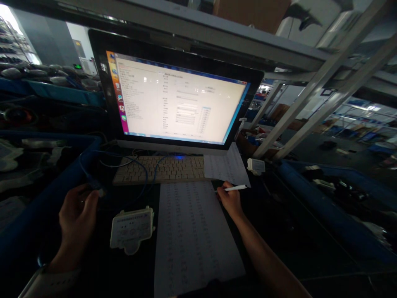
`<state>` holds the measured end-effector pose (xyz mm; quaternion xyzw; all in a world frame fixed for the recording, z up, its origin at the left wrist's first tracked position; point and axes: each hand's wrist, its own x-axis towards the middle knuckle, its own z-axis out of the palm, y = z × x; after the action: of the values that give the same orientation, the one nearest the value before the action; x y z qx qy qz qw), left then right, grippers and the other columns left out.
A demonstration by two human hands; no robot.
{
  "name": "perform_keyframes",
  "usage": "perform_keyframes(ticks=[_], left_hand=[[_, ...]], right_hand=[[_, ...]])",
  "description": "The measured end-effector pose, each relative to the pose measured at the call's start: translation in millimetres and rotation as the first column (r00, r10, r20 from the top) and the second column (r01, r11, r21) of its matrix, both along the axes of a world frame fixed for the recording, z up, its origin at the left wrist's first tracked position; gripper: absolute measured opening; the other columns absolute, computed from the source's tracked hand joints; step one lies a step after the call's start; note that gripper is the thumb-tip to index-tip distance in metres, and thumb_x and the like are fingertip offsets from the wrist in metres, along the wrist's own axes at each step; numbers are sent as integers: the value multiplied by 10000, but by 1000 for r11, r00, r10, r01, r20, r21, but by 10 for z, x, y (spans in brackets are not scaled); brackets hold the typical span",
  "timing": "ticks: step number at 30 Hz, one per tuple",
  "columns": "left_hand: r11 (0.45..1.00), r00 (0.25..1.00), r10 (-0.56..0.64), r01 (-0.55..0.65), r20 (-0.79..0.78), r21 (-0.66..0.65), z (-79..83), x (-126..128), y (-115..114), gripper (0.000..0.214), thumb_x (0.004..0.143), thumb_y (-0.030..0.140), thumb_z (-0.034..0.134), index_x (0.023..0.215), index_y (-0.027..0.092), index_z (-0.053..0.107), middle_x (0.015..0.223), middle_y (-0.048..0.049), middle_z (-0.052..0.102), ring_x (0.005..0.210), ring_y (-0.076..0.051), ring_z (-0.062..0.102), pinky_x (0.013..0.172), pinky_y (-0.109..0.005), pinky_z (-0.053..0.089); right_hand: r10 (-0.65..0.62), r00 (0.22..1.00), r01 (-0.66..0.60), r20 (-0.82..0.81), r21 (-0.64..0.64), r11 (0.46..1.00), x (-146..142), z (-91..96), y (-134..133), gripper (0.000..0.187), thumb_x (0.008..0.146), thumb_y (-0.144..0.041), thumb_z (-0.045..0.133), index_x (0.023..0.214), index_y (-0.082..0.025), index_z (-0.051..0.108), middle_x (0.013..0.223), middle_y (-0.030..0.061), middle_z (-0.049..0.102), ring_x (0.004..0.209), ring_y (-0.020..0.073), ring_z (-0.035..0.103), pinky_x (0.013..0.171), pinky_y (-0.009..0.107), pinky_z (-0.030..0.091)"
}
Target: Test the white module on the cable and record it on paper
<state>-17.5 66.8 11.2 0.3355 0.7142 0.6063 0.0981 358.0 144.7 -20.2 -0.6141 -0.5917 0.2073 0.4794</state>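
Observation:
My right hand (230, 199) grips a white pen (235, 188), its tip at the upper right edge of a long printed sheet (192, 236) lying on the dark bench. My left hand (77, 219) is closed around a small dark plug on the end of a blue cable (144, 174), left of the sheet. A white plastic device (132, 229) with a printed label lies flat between my two hands, just right of the left hand and touching neither.
A lit monitor (176, 99) stands behind a white keyboard (161, 169). A second sheet (226, 167) lies by the keyboard's right end, a small white part (256, 165) beyond it. Blue bins (313, 198) with parts flank the bench; a metal shelf frame (310, 95) rises at right.

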Motion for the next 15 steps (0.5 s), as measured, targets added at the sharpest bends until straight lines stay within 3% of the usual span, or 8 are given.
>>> perform_keyframes(ticks=[4,10,15], left_hand=[[998,998,-57,57,-12,-23,-23,-7,-29,379,702,471,562,1025,273,577,859,-55,602,660,-174,559,543,-314,410],[1000,999,2,-3,52,9,2,-15,11,494,530,480,608,928,187,601,694,-9,581,531,-132,505,470,-252,385],[1000,999,-6,5,38,26,-45,-54,36,500,554,463,618,963,176,609,795,-26,614,640,-143,564,517,-232,426]], right_hand=[[-8,1000,8,5,0,1000,3,-4,0,228,646,-401,468,520,-233,378,419,-48,448,423,126,453,462,246,346],[-13,1000,13,10,-1,1000,-2,11,-10,232,642,-404,468,517,-232,373,419,-51,442,431,125,449,457,241,339],[-27,999,27,17,0,1000,5,12,-10,230,646,-405,469,522,-232,384,429,-46,464,442,132,466,478,250,355]])
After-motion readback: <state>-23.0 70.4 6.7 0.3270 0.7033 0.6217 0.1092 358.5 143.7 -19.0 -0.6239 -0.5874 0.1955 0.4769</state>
